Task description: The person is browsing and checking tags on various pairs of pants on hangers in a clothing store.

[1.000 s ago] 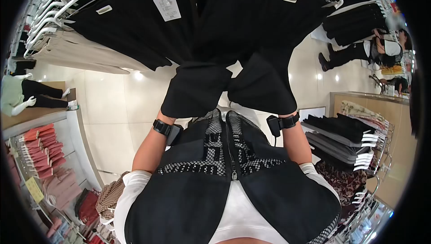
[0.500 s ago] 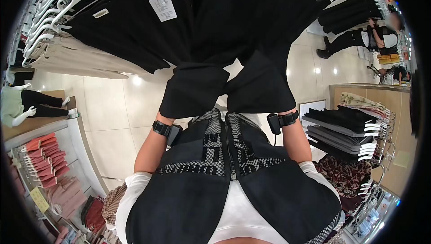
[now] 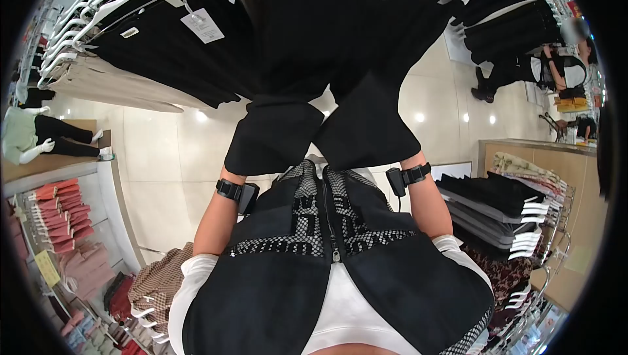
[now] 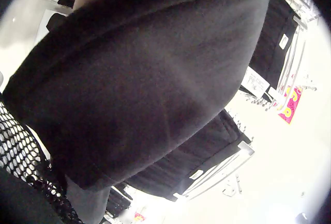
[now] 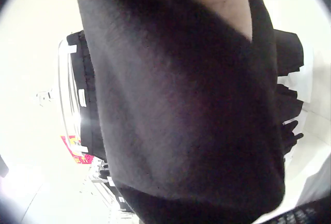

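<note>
Black trousers [image 3: 347, 34] hang from a white hanger at the top of the head view, their two legs drawn toward the person's body. The left hand [image 3: 233, 176] is mostly covered by one leg's hem end [image 3: 271, 138]; only skin near the wrist shows. Cloth of the other leg [image 3: 369, 133] likewise covers most of the right hand [image 3: 414, 159]. In the wrist views, dark cloth [image 4: 139, 79] fills the left one, and skin of the right hand [image 5: 222, 2] shows above cloth [image 5: 181, 110] in the right one. Fingers of both hands are hidden.
More black trousers [image 3: 176, 48] with a white tag [image 3: 204, 25] and beige trousers [image 3: 111, 84] hang at left. A mannequin [image 3: 26, 136] and pink garments [image 3: 62, 214] stand farther left. Folded dark clothes on hangers [image 3: 490, 204] are at right; another person [image 3: 523, 70] stands beyond.
The trousers and both hands have shifted slightly left in the head view. The white tag has also moved left, and the hanging black trousers beside it overlap differently.
</note>
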{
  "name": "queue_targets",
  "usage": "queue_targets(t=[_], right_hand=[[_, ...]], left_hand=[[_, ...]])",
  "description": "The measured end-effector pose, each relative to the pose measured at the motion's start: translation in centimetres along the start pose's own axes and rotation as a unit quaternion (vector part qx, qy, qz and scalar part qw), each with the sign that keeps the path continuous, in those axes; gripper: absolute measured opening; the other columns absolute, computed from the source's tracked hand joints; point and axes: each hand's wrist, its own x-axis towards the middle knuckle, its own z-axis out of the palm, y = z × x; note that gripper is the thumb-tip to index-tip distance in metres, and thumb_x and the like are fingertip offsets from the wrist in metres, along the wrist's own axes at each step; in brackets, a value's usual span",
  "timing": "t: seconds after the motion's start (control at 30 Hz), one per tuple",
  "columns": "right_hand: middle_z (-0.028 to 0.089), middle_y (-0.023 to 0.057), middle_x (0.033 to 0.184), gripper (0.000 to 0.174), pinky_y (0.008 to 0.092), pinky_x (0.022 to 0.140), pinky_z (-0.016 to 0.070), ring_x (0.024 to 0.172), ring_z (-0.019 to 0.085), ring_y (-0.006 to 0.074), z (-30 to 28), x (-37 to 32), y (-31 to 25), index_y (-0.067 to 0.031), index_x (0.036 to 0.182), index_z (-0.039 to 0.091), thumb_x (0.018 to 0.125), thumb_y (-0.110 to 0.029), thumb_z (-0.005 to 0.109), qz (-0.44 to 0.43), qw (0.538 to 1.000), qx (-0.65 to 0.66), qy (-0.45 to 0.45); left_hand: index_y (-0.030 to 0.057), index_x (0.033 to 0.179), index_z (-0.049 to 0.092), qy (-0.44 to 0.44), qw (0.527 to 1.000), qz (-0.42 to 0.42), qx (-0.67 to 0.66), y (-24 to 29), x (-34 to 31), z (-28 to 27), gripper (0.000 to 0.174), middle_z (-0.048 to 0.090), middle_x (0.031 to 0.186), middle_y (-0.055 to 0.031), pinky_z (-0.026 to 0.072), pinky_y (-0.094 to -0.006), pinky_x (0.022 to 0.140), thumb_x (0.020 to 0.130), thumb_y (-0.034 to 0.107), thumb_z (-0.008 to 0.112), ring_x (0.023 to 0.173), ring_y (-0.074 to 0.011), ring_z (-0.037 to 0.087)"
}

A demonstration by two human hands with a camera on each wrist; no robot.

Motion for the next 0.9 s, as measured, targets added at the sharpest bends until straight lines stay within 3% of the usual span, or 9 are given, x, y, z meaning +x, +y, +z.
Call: queue_targets(t=[0.3, 0.4, 0.5, 0.53, 0.6, 0.7, 0.8, 0.83, 0.9], right_hand=[[0.058, 0.0147, 0.120, 0.058, 0.0390, 0.093, 0.0445, 0.105, 0.058, 0.0294, -6.5, 1.3, -0.7, -0.0026, 0.128, 0.051, 0.076, -0.021, 0.069, 0.012, 0.997, -0.038, -0.073], [0.058, 0.0147, 0.120, 0.058, 0.0389, 0.092, 0.0446, 0.105, 0.059, 0.0293, -9.1, 2.2, -1.2, -0.0026, 0.127, 0.051, 0.076, -0.021, 0.069, 0.024, 0.993, -0.054, -0.102], [0.058, 0.0146, 0.120, 0.058, 0.0389, 0.092, 0.0446, 0.105, 0.059, 0.0293, -9.2, 4.1, -0.9, -0.0026, 0.127, 0.051, 0.076, -0.021, 0.069, 0.032, 0.988, -0.072, -0.134], [0.058, 0.0146, 0.120, 0.057, 0.0389, 0.092, 0.0447, 0.105, 0.059, 0.0292, -9.6, 4.0, -1.0, -0.0026, 0.127, 0.051, 0.076, -0.021, 0.069, 0.035, 0.986, -0.077, -0.145], [0.058, 0.0146, 0.120, 0.057, 0.0389, 0.092, 0.0447, 0.104, 0.059, 0.0292, -10.3, 4.5, -1.2, -0.0026, 0.127, 0.051, 0.076, -0.021, 0.069, 0.039, 0.982, -0.086, -0.165], [0.059, 0.0145, 0.119, 0.057, 0.0388, 0.092, 0.0448, 0.104, 0.059, 0.0291, -10.3, 6.0, -1.0, -0.0026, 0.127, 0.051, 0.076, -0.021, 0.068, 0.044, 0.976, -0.098, -0.189], [0.059, 0.0145, 0.119, 0.057, 0.0388, 0.091, 0.0449, 0.104, 0.059, 0.0291, -9.6, 6.9, -0.8, -0.0026, 0.127, 0.051, 0.076, -0.021, 0.068, 0.041, 0.972, -0.108, -0.205], [0.059, 0.0145, 0.119, 0.057, 0.0388, 0.091, 0.0449, 0.104, 0.059, 0.0291, -10.7, 5.9, -0.9, -0.0027, 0.127, 0.051, 0.076, -0.021, 0.068, 0.041, 0.971, -0.111, -0.207], [0.059, 0.0144, 0.119, 0.057, 0.0388, 0.091, 0.0450, 0.104, 0.059, 0.0290, -12.0, 5.4, -0.7, -0.0027, 0.127, 0.051, 0.076, -0.021, 0.068, 0.048, 0.969, -0.115, -0.212]], left_hand=[[-0.0001, 0.130, 0.049, 0.106, 0.952, -0.131, -0.256, 4.4, 0.9, 3.9, 0.049, 0.060, 0.126, -0.0109, 0.0485, -0.0286, 0.094, 0.086, 0.011, 0.066, 0.111, -0.0184, 0.060], [0.0006, 0.131, 0.049, 0.132, 0.956, -0.148, -0.215, 5.4, 0.6, 5.5, 0.057, 0.058, 0.128, -0.0121, 0.0466, -0.0329, 0.098, 0.080, 0.014, 0.072, 0.115, -0.0221, 0.057], [0.0009, 0.131, 0.049, 0.121, 0.981, -0.125, -0.079, 5.9, -0.2, 7.2, 0.053, 0.057, 0.129, -0.0121, 0.0447, -0.0347, 0.100, 0.083, 0.016, 0.068, 0.118, -0.0230, 0.055], [0.0011, 0.131, 0.049, 0.101, 0.989, -0.093, 0.055, 6.0, -0.5, 7.7, 0.052, 0.057, 0.130, -0.0120, 0.0434, -0.0356, 0.102, 0.084, 0.016, 0.067, 0.119, -0.0232, 0.054], [0.0016, 0.132, 0.048, 0.046, 0.947, -0.028, 0.318, 6.3, -1.2, 8.6, 0.051, 0.056, 0.130, -0.0117, 0.0409, -0.0375, 0.105, 0.086, 0.017, 0.064, 0.123, -0.0235, 0.052], [0.0018, 0.136, 0.044, 0.009, 0.992, -0.073, 0.104, 4.8, -2.1, 11.1, 0.052, 0.054, 0.133, -0.0133, 0.0387, -0.0384, 0.107, 0.088, 0.012, 0.061, 0.125, -0.0234, 0.050], [0.0020, 0.140, 0.040, -0.025, 0.988, -0.098, -0.114, 4.3, -1.3, 12.2, 0.053, 0.051, 0.137, -0.0149, 0.0365, -0.0394, 0.109, 0.090, 0.008, 0.057, 0.128, -0.0234, 0.047], [0.0027, 0.138, 0.043, 0.028, 0.946, -0.149, -0.286, 4.9, -1.5, 12.5, 0.050, 0.051, 0.137, -0.0137, 0.0365, -0.0382, 0.109, 0.090, 0.005, 0.056, 0.128, -0.0230, 0.047], [0.0042, 0.135, 0.049, 0.128, 0.756, -0.236, -0.597, 11.1, -0.4, 11.2, 0.046, 0.051, 0.139, -0.0112, 0.0363, -0.0359, 0.108, 0.090, 0.001, 0.054, 0.129, -0.0222, 0.046]])
